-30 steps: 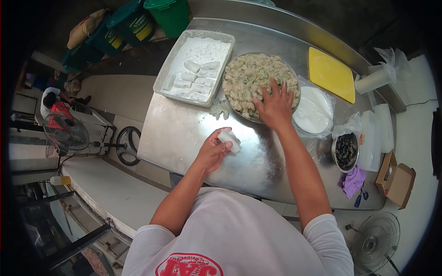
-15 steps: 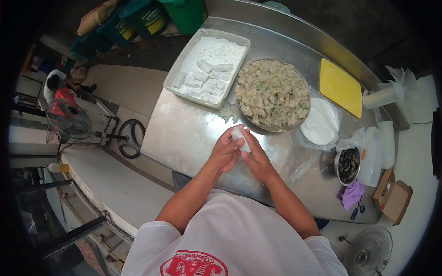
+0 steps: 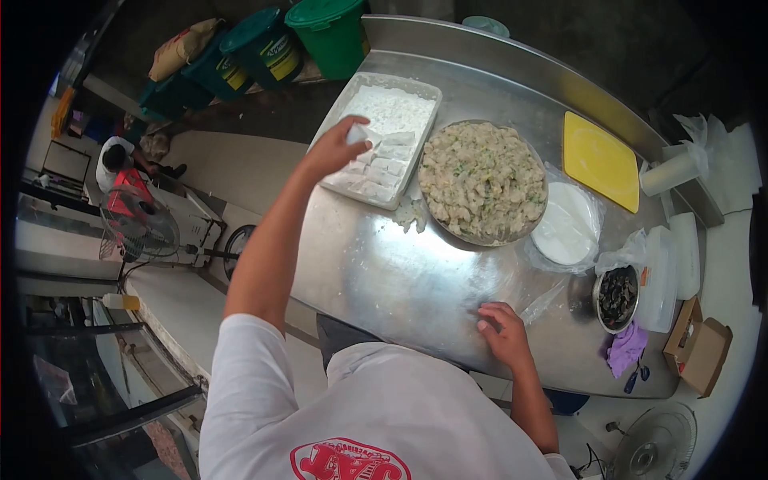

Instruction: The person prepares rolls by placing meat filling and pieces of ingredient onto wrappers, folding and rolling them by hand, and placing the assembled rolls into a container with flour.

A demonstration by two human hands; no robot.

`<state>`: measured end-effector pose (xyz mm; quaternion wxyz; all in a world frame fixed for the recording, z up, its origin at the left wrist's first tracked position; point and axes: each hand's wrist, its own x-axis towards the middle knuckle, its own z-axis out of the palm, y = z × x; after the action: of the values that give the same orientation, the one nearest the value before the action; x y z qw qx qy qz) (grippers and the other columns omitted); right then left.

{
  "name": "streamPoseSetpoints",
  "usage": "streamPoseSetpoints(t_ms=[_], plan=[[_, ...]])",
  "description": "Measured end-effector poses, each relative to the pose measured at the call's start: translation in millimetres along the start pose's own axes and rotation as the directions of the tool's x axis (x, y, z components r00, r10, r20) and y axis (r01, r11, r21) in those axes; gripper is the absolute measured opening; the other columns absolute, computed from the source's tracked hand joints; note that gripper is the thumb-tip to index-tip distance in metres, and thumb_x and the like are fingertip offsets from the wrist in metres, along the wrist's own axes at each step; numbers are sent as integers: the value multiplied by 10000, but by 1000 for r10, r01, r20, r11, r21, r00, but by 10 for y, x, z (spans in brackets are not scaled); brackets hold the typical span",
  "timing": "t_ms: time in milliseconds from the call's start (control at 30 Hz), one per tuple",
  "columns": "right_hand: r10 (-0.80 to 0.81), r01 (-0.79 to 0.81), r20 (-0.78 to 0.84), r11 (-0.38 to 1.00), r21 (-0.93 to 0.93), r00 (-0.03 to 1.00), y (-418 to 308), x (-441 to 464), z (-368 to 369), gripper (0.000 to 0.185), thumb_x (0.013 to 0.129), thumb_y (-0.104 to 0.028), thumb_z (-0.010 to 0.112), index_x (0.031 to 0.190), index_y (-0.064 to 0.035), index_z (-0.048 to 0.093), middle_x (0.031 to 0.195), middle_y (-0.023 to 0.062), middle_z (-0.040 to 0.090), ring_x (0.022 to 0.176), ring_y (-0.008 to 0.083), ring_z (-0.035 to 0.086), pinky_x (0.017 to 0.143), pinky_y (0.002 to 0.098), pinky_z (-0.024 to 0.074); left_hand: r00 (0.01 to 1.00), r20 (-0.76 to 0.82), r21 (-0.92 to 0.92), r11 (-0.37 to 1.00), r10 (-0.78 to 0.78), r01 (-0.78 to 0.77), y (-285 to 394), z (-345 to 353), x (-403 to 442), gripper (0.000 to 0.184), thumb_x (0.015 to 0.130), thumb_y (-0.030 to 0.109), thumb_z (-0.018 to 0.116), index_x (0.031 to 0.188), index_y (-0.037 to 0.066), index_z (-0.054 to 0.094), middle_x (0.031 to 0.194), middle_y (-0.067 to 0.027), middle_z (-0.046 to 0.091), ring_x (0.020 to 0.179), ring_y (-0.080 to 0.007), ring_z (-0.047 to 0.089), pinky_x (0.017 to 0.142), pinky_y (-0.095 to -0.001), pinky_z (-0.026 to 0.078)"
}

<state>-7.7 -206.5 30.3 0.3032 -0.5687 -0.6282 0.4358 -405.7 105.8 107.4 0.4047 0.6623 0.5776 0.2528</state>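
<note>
My left hand (image 3: 340,149) is over the left side of a white tray (image 3: 430,120) of white powder, its fingers closed on a pale roll (image 3: 358,134). Several powdered rolls (image 3: 388,166) lie beside it in the tray. My right hand (image 3: 502,330) rests near the front edge of the metal table (image 3: 384,272), fingers loosely curled and apart, with nothing seen in it. Between the tray and a stack of round white wrappers (image 3: 566,224) in plastic stands a wide bowl heaped with chunky, green-flecked filling (image 3: 484,182).
A yellow board (image 3: 600,162) lies at the back right. Farther right are a bowl of dark pieces (image 3: 617,298), a purple cloth (image 3: 626,349), clear containers (image 3: 658,280) and an open cardboard box (image 3: 704,352). A person (image 3: 116,164) sits far left, behind a fan (image 3: 140,226).
My left hand has moved from the table front up to the tray with the roll. My right hand has let go of the roll and moved right, down to the table.
</note>
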Motion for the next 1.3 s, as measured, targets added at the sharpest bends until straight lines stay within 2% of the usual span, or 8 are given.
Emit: streamPoseSetpoints(t_ms=[300,533,667,800,967,1067,1167,1300], plan=[[12,-26,-105,991,-130,994,-81,-214,-16,235,866,-107,751,1081,-15,730,1146,154,714,1085,315,691,924,378,552,901,285,489,758,328,-431,-114,299,1377,558,860,132,747,1403,146,619,1313,-248,653,1201,-389,639,1045,-447,507],[108,-132,-234,987,-90,966,7,-522,-77,204,865,-101,756,1047,-10,738,1130,158,715,1073,328,689,944,394,546,995,93,616,787,-28,-35,-470,877,1647,496,884,273,612,1365,161,660,1289,-263,670,1169,-431,648,1045,-470,508],[101,-146,-265,977,-154,959,-89,-494,-134,194,871,-100,753,1046,-15,742,1138,158,708,1094,328,678,953,392,540,962,271,566,810,-9,-152,-367,748,1674,554,840,253,670,1387,166,645,1356,-272,627,1251,-421,606,1063,-462,495],[30,-89,-276,975,-204,961,-37,-502,-177,197,878,-105,752,1057,-22,744,1149,154,705,1095,325,676,947,392,542,910,-233,627,768,343,-129,-127,480,1605,273,759,-32,603,1012,57,656,1096,-269,619,1047,-458,632,878,-555,509],[29,-84,-295,981,-176,955,107,-507,-207,194,873,-105,749,1052,-31,741,1145,135,705,1102,316,664,958,400,539,868,348,747,453,355,-486,674,779,1036,671,676,-123,600,1292,124,702,1596,-236,407,1391,-387,502,1184,-406,414],[-22,-42,-307,979,-200,951,112,-490,-262,190,865,-80,750,1046,-24,740,1135,136,710,1083,316,677,940,393,548,898,338,369,838,282,-402,1238,1646,638,347,904,70,642,1227,155,734,1065,-149,759,968,-326,720,901,-427,571],[-26,-36,-341,984,-174,940,108,-507,-288,186,859,-69,751,1039,-22,738,1121,139,712,1062,321,683,924,393,555,692,484,142,732,535,-666,1598,2713,219,148,911,206,743,979,76,768,854,-141,751,749,-270,715,723,-393,557],[-33,-31,-397,988,-153,917,117,-668,-323,183,858,-58,750,1037,-18,736,1097,149,716,1030,329,693,912,392,558,677,489,51,757,550,-652,1350,4038,166,165,837,208,782,967,107,798,962,-165,739,1002,-349,689,911,-443,541]])
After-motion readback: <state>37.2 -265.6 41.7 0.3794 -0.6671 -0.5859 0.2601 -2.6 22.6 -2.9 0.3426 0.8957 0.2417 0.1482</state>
